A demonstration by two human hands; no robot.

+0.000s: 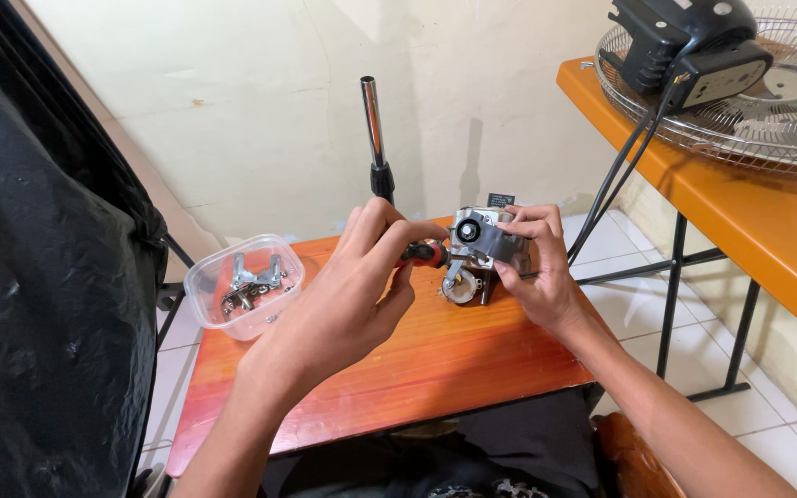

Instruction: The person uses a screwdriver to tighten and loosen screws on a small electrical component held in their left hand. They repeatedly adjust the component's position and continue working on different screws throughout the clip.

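The near half of the wooden table (435,369) lies bare for passage, while the plastic tub (243,286) blocks the left corner and the upright metal tube (375,138) stands behind

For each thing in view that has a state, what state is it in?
Left hand: shut on screwdriver, tip at the device.
Right hand: shut on grey device, held upright on the wooden table.
Plastic tub: open, metal parts inside.
Fan: lying flat on the orange table, blades not visibly spinning.
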